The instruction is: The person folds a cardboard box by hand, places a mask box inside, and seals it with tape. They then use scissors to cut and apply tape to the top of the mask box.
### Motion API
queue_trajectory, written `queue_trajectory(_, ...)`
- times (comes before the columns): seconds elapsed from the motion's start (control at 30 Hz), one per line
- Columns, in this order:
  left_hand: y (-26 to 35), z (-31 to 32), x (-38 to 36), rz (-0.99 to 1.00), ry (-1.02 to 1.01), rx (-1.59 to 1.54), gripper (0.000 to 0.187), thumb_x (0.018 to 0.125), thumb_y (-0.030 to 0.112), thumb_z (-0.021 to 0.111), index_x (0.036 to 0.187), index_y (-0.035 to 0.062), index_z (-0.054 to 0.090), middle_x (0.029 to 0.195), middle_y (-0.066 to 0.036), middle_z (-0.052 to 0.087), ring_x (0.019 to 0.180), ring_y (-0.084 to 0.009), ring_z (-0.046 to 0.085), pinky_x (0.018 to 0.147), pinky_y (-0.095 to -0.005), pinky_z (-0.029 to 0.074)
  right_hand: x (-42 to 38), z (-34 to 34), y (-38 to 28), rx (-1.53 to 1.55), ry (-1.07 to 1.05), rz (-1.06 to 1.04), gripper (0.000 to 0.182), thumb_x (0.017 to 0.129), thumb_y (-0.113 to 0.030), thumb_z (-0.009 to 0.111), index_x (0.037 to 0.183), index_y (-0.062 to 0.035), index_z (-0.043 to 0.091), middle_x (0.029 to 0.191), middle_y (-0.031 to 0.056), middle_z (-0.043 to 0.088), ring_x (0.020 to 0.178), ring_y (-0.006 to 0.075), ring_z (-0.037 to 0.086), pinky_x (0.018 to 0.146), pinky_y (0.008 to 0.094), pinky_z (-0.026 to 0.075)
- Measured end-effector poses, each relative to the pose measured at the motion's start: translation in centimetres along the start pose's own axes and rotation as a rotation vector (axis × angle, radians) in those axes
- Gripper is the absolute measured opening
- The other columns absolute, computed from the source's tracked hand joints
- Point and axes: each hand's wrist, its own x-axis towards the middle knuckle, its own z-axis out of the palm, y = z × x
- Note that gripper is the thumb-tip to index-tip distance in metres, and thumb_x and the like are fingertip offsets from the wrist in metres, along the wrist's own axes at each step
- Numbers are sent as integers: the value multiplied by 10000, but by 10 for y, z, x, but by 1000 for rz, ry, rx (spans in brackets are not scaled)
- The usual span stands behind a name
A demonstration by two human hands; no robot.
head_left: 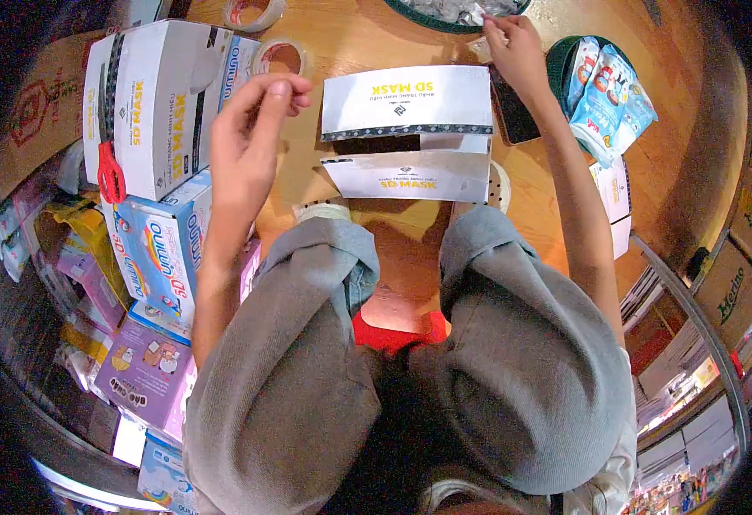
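My left hand (251, 129) is raised beside the tape rolls, its fingers loosely bent and nothing visible in them. At the far side, my right hand (513, 47) pinches a small white scrap (478, 13) by the rim of a green basket (432, 23) filled with crumpled white and grey pieces. Between my feet stands a white 5D Mask box (406, 99) with its top flaps apart and a dark gap between them. Neither hand touches this box. A dark phone (515, 112) lies under my right wrist.
Two clear tape rolls (280, 58) lie at the upper left. Stacked mask boxes (148, 112) stand on the left, with red-handled scissors (111, 176) against them. Blue packets (612, 99) fill another green basket on the right. A metal-edged shelf (702, 318) is at the lower right.
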Motion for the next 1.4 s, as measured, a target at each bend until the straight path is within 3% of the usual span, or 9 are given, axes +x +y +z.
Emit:
queue_trajectory(0.13,0,8,-2,227,-162,351,173,826,155,622,975,68,628,881,-56,604,855,-185,584,775,-288,455,-19,-61,-56,281,-92,307,260,880,-232,574,1040,-44,655,986,113,639,836,139,598,729,246,465)
queue_trajectory(0.2,-6,21,-4,419,-171,564,217,784,194,662,976,97,629,923,-63,594,895,-221,580,777,-322,464,-42,-77,-67,477,-120,349,247,891,-197,558,1063,-43,642,992,90,640,822,125,587,736,240,458)
queue_trajectory(0.33,-13,34,-3,458,-227,660,281,728,271,686,963,132,618,954,-21,589,918,-221,570,778,-343,472,-80,-106,-101,655,-177,397,221,898,-138,545,1082,-43,621,981,58,646,804,97,570,746,229,447)
queue_trajectory(0.63,-13,54,1,558,-218,677,148,746,238,666,839,125,640,844,1,603,819,-196,587,690,-334,493,-107,-110,-134,584,-161,431,167,862,-150,601,980,-33,616,863,39,651,780,100,588,684,236,443)
queue_trajectory(0.83,-8,53,-3,421,-301,641,151,758,187,682,878,98,666,863,-61,639,817,-241,602,731,-339,485,-111,-110,-131,620,-178,465,181,881,-179,582,975,-34,638,851,47,656,764,101,592,681,234,461)
queue_trajectory(0.93,-10,53,0,486,-259,599,120,774,198,650,838,98,652,831,-38,626,782,-233,598,676,-330,494,-110,-107,-133,657,-219,531,204,892,-198,568,982,-31,645,841,46,658,728,99,592,645,228,468)
queue_trajectory(1.13,6,74,7,267,-369,264,142,815,153,643,859,19,653,858,-94,648,802,-201,625,735,-299,485,-109,-94,-130,733,-207,549,229,898,-206,562,996,-14,640,809,50,655,692,95,588,614,228,472)
queue_trajectory(1.33,18,109,24,79,-407,237,276,797,260,690,757,-6,631,620,-45,588,573,-79,511,551,-236,439,-111,-90,-127,769,-234,531,235,891,-190,570,979,15,643,816,76,664,728,116,600,680,260,483)
queue_trajectory(1.4,22,110,24,18,-409,311,336,732,332,721,741,4,649,618,-76,608,571,-158,579,562,-273,470,-111,-89,-129,771,-224,512,225,881,-179,578,962,19,649,829,85,671,744,130,609,696,269,484)
